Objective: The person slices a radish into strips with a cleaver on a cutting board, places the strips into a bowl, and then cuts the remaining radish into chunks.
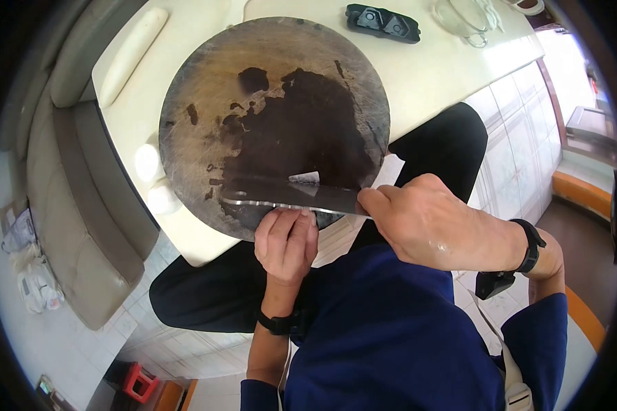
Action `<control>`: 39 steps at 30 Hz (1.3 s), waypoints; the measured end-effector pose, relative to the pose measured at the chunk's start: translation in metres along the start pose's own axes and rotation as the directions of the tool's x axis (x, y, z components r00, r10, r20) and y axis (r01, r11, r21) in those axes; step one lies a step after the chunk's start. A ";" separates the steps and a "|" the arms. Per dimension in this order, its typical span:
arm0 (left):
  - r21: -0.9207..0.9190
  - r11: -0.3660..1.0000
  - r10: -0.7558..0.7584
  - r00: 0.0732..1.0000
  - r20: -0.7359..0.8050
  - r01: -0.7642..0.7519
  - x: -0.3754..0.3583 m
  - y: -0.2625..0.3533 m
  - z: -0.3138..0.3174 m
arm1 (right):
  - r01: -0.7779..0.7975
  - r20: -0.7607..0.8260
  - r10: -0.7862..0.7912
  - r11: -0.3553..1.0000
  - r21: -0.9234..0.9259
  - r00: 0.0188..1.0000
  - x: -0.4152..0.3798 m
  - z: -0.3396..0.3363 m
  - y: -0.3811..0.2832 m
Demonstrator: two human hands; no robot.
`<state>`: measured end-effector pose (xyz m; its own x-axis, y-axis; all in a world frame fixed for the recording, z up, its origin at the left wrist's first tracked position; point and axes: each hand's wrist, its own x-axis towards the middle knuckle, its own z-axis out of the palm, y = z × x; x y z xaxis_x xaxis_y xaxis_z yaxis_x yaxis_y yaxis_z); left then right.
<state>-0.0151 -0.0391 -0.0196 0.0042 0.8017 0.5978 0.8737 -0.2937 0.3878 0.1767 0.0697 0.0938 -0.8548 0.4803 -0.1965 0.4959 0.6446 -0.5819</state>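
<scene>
My right hand (425,222) is closed tight on the near-right end of the knife (336,200), and my left hand (281,246) has its fingers bent close together at the knife's near side, maybe to keep it steady, but I can't tell if they pinch anything. The knife is over the near part of the round board (202,103), which sits on the table (445,82), maybe so I can reach it well. I can't read any words on the knife or the black thing (382,24) at the far right.
</scene>
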 end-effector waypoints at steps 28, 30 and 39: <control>0.023 1.000 -0.019 0.999 0.029 0.018 -0.010 -0.005 -0.001 | 0.193 0.032 -0.193 0.981 0.014 0.981 0.021 -0.001 -0.015; 0.004 1.000 0.004 1.000 0.029 -0.004 -0.005 -0.004 -0.002 | 0.212 0.007 -0.212 0.977 0.028 0.977 0.027 0.001 -0.015; -0.010 1.000 0.004 1.000 -0.017 -0.004 -0.006 -0.002 0.001 | 0.219 -0.053 -0.221 0.975 -0.034 0.974 0.032 0.024 -0.012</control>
<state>-0.0166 -0.0423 -0.0247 -0.0004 0.7916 0.6110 0.8686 -0.3024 0.3924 0.1397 0.0633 0.0755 -0.9338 0.3572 -0.0209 0.3015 0.7539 -0.5837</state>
